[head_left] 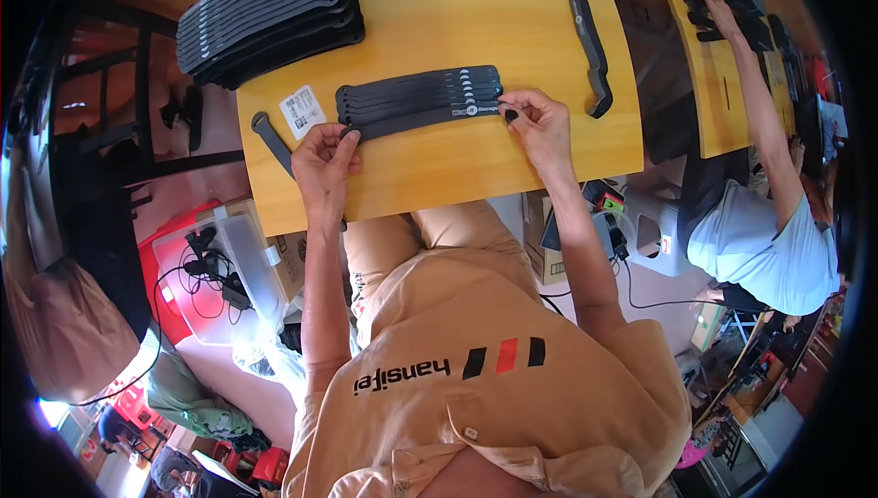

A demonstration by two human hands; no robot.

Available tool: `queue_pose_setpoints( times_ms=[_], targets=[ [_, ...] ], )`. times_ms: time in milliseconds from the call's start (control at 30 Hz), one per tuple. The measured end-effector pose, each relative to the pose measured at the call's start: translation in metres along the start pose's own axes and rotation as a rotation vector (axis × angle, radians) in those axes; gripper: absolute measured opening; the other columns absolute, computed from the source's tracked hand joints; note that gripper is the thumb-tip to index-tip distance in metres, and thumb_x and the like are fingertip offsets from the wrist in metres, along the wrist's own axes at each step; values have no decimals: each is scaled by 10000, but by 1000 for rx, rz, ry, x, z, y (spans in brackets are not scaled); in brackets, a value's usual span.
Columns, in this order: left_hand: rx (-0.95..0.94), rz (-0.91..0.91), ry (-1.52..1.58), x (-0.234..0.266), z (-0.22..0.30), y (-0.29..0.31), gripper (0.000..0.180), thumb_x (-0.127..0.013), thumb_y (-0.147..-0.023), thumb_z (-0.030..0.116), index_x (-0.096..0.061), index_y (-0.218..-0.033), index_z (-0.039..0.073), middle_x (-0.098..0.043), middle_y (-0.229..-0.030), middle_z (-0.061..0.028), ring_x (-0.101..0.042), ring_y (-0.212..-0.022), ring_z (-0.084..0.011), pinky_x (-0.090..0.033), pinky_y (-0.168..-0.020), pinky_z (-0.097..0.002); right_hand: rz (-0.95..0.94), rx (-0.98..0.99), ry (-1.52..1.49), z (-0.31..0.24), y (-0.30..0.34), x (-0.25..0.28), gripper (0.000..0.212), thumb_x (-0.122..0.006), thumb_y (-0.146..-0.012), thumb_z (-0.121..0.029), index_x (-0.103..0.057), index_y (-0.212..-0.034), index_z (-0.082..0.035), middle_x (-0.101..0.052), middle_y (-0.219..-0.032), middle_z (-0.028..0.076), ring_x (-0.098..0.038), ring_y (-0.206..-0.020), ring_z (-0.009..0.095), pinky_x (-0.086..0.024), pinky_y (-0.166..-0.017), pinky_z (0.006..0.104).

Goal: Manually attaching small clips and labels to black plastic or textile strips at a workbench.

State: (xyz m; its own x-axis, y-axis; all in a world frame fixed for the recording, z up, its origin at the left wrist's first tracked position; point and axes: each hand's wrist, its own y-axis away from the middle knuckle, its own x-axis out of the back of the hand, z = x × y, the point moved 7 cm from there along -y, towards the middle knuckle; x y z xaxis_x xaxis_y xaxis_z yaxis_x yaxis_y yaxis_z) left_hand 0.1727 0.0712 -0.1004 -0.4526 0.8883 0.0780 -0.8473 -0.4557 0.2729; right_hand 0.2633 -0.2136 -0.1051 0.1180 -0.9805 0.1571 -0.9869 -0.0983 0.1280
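Observation:
A row of black hook-and-loop straps point(416, 94) lies overlapped on the wooden table point(430, 169) in front of me. The nearest one, a black strap point(412, 127) with pale print, runs along the row's near edge. My left hand point(326, 167) pinches its left end between thumb and fingers. At the other end, my right hand point(541, 132) is closed in a pinch, with a small black tip showing below the fingers. A white printed label point(302, 112) lies beside my left hand, and a single loose strap point(272, 143) is partly hidden behind that hand.
A tall pile of black straps point(274, 18) stands at the table's far left. Another loose strap point(591, 54) lies on the right side. Below left is a clear plastic bin point(224, 283) with cables. A co-worker point(764, 242) reaches over a second table point(722, 114) at right.

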Motion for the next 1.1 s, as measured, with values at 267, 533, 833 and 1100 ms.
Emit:
queue_pose_setpoints(
  times_ms=[267, 533, 833, 1100],
  targets=[
    [14, 26, -13, -2, 4, 0, 105, -641, -797, 43, -574, -850, -19, -554, -674, -17, -507, -501, -55, -421, -446, -172, 45, -39, -98, 1, 0, 2, 153, -607, -728, 108, -634, -855, 27, -605, -710, 9, -515, -603, 38, -428, -552, 163],
    [31, 60, -40, -2, 5, 0, 104, -638, -801, 49, -574, -851, -16, -547, -666, -20, -502, -480, -59, -421, -425, -181, 54, -54, -88, 1, 1, 0, 118, -618, -737, 75, -634, -839, 17, -588, -678, -1, -493, -574, 30, -397, -497, 161],
    [32, 69, -43, -4, 6, -1, 95, -638, -800, 47, -570, -834, -10, -546, -665, -19, -488, -457, -58, -408, -399, -180, 78, -151, -65, -3, 2, 0, 65, -628, -754, 42, -624, -815, 19, -554, -615, 2, -454, -469, 36, -352, -393, 176],
    [42, 89, -69, -4, 5, 0, 96, -641, -799, 53, -575, -829, -9, -546, -658, -18, -478, -453, -53, -395, -392, -178, 34, -152, -54, 0, 3, 0, 122, -552, -795, 62, -617, -884, 10, -635, -741, 34, -520, -523, 37, -406, -429, 156]
  ],
)
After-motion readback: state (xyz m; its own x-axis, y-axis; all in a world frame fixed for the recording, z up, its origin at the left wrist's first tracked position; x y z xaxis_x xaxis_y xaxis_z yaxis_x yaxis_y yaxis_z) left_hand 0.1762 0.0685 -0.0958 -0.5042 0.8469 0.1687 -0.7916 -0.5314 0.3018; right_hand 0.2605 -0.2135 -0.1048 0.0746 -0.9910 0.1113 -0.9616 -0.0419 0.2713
